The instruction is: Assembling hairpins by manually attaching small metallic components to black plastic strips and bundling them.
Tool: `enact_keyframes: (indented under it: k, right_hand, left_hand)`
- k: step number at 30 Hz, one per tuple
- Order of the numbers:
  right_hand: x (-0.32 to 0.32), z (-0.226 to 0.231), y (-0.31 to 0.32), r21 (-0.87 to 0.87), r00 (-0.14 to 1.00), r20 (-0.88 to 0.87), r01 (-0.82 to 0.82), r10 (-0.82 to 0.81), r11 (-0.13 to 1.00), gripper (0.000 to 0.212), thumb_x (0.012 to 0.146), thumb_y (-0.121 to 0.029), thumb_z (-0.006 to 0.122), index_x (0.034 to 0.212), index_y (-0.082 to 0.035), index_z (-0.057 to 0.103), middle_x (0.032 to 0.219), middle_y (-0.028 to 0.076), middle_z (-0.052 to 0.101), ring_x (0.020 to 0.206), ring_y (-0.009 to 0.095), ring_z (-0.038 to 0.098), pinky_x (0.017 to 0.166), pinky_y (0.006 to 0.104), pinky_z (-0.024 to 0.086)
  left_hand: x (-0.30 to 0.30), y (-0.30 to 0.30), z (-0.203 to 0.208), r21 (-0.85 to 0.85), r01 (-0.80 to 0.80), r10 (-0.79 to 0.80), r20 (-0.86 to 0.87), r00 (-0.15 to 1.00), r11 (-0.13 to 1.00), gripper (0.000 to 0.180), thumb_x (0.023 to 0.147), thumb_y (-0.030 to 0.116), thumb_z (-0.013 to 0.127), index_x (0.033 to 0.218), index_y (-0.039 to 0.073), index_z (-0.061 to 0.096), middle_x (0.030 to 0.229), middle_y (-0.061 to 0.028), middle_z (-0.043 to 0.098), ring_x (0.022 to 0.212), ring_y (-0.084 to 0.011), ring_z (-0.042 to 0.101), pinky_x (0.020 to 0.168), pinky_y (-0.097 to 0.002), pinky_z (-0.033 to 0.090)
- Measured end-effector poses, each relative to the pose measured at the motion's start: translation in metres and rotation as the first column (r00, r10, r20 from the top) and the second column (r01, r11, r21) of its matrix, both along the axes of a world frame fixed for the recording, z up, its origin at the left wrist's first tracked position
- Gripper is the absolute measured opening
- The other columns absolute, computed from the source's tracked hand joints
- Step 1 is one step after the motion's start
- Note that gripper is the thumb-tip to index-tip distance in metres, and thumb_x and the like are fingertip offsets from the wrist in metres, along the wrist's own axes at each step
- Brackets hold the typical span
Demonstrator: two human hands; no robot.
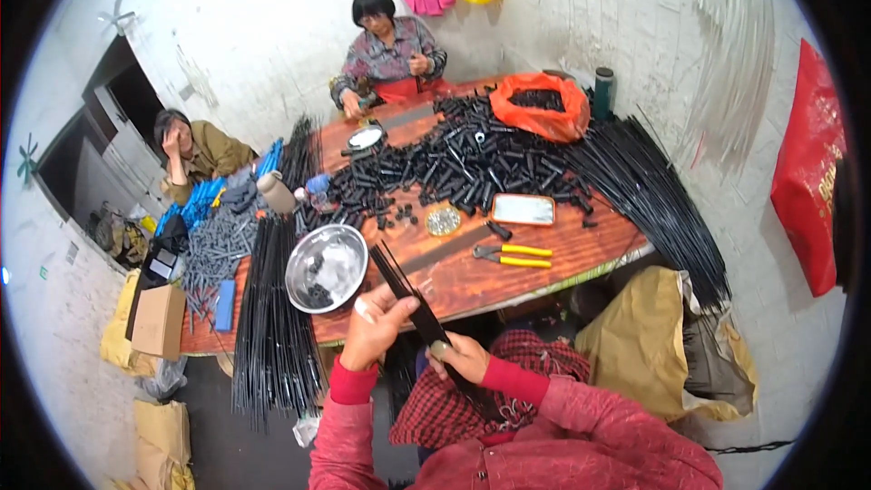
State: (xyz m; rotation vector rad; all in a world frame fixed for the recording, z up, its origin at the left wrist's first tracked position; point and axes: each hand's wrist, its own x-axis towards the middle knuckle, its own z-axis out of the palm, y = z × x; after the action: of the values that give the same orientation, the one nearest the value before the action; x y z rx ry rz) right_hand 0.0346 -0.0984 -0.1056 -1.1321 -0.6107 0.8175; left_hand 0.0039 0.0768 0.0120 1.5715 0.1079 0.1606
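My left hand (374, 325) is closed around the upper part of a bundle of thin black rods (428, 323), with a white wrap on one finger. Lower down, my right hand (463, 358) grips the same bundle, its thumb lying across the rods. The bundle slants over my lap, just off the table's near edge; its lower end reaches a red-and-black checked cloth (434, 406). Nearest to my left hand on the table is a steel bowl (349, 295) with a few small black parts in it. Beyond my hands lie yellow-handled pliers (522, 257).
Black tubular parts (454, 163) are heaped on the wooden table (581, 249), with an orange bag (579, 113) behind. Long black rods (649, 195) overhang the right edge, others (270, 308) the left. A white tray (523, 210) and dish (443, 220) sit mid-table. Two people sit across.
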Motion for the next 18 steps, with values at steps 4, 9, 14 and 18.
enact_keyframes:
  k: [4, 9, 14, 18]
  right_hand:
    - [0.001, 0.002, -0.002, 0.020, 0.996, -0.048, -0.080, 0.081, 0.997, 0.024, 0.103, -0.025, 0.047, 0.103, -0.002, 0.056, 0.074, 0.002, 0.056, 0.066, 0.011, 0.056, 0.062, 0.0267, 0.049]
    - [0.020, 0.010, 0.002, 0.016, 0.996, 0.064, -0.059, 0.058, 0.998, 0.025, 0.103, -0.026, 0.049, 0.108, -0.002, 0.057, 0.082, 0.005, 0.064, 0.072, 0.014, 0.064, 0.070, 0.0297, 0.052]
    - [0.033, 0.026, 0.010, 0.070, 0.995, 0.091, 0.044, -0.050, 0.997, 0.034, 0.104, -0.028, 0.046, 0.118, 0.002, 0.057, 0.089, 0.009, 0.067, 0.078, 0.016, 0.066, 0.073, 0.0283, 0.054]
    - [0.032, 0.028, 0.007, 0.078, 0.996, 0.089, 0.000, -0.007, 0.997, 0.051, 0.103, -0.044, 0.045, 0.117, 0.004, 0.056, 0.086, 0.010, 0.067, 0.079, 0.018, 0.067, 0.073, 0.0294, 0.054]
  left_hand:
    - [-0.007, 0.006, 0.000, 0.081, 0.045, -0.047, 0.021, 0.999, 0.996, 0.023, 0.094, 0.006, 0.062, 0.115, -0.002, 0.064, 0.104, -0.0093, 0.071, 0.090, -0.0151, 0.067, 0.078, -0.0294, 0.056]
    - [0.005, 0.010, 0.007, -0.058, 0.052, -0.056, -0.071, 0.996, 0.997, 0.024, 0.093, 0.013, 0.064, 0.114, 0.001, 0.065, 0.103, -0.0041, 0.068, 0.091, -0.0114, 0.064, 0.076, -0.0275, 0.055]
    - [0.010, 0.009, 0.028, -0.080, 0.077, -0.086, -0.118, 0.989, 0.994, 0.027, 0.093, 0.014, 0.066, 0.115, -0.003, 0.065, 0.099, -0.0067, 0.070, 0.087, -0.0123, 0.065, 0.078, -0.0282, 0.054]
    - [0.014, 0.021, 0.019, 0.075, 0.198, -0.195, -0.043, 0.980, 0.977, 0.030, 0.094, 0.007, 0.062, 0.122, -0.004, 0.062, 0.107, -0.0091, 0.070, 0.092, -0.0126, 0.066, 0.084, -0.0292, 0.054]
